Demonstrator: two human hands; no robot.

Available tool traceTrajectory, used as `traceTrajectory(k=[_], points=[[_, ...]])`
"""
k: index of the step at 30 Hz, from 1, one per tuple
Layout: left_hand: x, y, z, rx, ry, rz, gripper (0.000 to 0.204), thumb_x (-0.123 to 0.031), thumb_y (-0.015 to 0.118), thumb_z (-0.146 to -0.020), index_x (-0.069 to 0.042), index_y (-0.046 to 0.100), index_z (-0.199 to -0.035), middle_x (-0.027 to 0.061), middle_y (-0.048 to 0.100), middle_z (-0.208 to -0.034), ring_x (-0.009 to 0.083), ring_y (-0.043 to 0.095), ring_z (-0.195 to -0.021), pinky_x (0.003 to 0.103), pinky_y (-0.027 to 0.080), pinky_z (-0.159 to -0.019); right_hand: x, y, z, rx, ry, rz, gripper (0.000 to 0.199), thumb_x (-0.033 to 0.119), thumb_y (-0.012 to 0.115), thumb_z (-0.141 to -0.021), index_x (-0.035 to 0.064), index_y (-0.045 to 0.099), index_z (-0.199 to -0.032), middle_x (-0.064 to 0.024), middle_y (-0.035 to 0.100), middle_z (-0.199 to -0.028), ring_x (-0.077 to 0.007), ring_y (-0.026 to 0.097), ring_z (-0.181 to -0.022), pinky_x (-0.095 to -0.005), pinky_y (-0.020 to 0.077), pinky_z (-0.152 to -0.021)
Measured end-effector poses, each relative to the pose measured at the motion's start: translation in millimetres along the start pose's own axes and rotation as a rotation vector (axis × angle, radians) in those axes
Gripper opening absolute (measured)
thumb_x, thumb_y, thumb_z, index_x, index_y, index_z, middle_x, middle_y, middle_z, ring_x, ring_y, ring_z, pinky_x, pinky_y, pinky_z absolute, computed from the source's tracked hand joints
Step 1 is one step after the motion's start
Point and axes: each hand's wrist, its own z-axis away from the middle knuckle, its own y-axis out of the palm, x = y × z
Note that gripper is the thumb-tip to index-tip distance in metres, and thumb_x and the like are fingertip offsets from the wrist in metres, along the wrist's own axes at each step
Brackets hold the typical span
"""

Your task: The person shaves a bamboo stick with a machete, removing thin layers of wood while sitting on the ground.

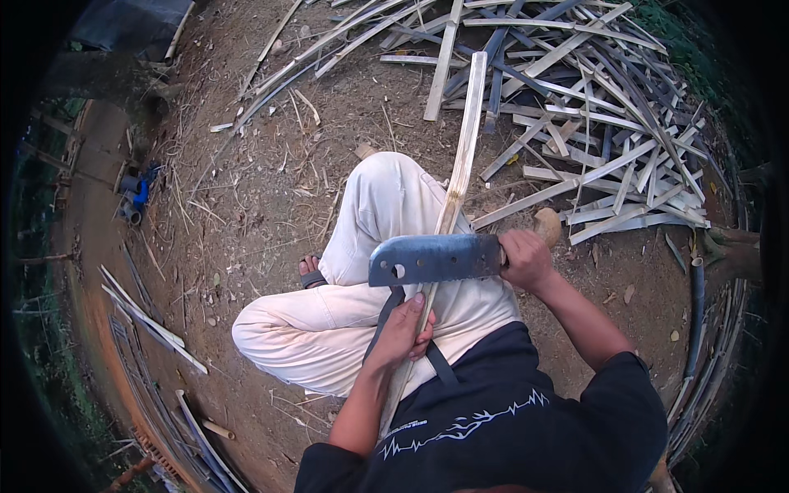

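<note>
My left hand point(406, 330) is closed around the lower part of a long split bamboo strip point(468, 140). The strip slants up and away across my lap, its far end near the pile. My right hand point(526, 260) grips the handle end of a broad-bladed machete point(436, 258); the fingers hide most of the handle. Its wide dark blade, with several holes, lies crosswise over the strip just beyond my left hand. Whether the edge touches the strip I cannot tell. A dark flat band point(441, 364) shows beside my left hand.
My bent legs in pale trousers point(386, 197) lie beneath the work. A heap of split bamboo strips point(608, 140) spreads at the far right. More strips point(156, 320) lie on the bare ground at left, and a blue object point(141, 191) stands farther off.
</note>
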Motion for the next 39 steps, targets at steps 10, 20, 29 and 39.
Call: traceTrajectory(k=[10,20,29,39], points=[[-2.9,0.6,-6.8,-0.006,-0.067,0.085,0.052,-0.055,0.037,-0.106,-0.007,0.051,-0.091,-0.0005,0.038,-0.053,0.0089,0.032,-0.033,0.026,0.027,-0.031,-2.1,-18.9,-23.6,0.131,-0.1,-0.046,0.023,0.022,0.072,-0.079,0.0053,0.056,-0.08,-0.0141,0.061,-0.07,-0.034,0.066,-0.069,-0.0447,0.0511,-0.064],[9.1,-1.7,1.5,0.021,-0.06,0.094,0.05,-0.054,0.038,-0.106,-0.007,0.05,-0.091,-0.0013,0.039,-0.055,0.008,0.033,-0.037,0.025,0.028,-0.033,5.1,-14.3,-23.8,0.04,-0.076,-0.021,0.021,0.02,0.072,-0.074,0.0058,0.056,-0.077,-0.0119,0.062,-0.069,-0.0327,0.066,-0.066,-0.0432,0.0514,-0.063],[15.3,0.3,6.5,0.013,-0.059,0.09,0.05,-0.054,0.038,-0.106,-0.008,0.051,-0.09,-0.0014,0.038,-0.053,0.0075,0.03,-0.034,0.026,0.029,-0.032,-7.5,-17.5,-27.9,0.011,-0.143,0.014,0.023,0.02,0.075,-0.073,0.0074,0.056,-0.076,-0.011,0.059,-0.066,-0.0314,0.063,-0.061,-0.0423,0.0501,-0.06],[15.7,-0.9,13.9,0.043,-0.05,0.111,0.047,-0.051,0.04,-0.107,-0.008,0.05,-0.09,-0.0014,0.04,-0.055,0.0085,0.032,-0.037,0.026,0.03,-0.034,-23.4,-14.3,-37.0,-0.011,-0.115,0.022,0.022,0.019,0.075,-0.074,0.0057,0.059,-0.08,-0.0132,0.061,-0.068,-0.0319,0.064,-0.061,-0.0422,0.0502,-0.058]])
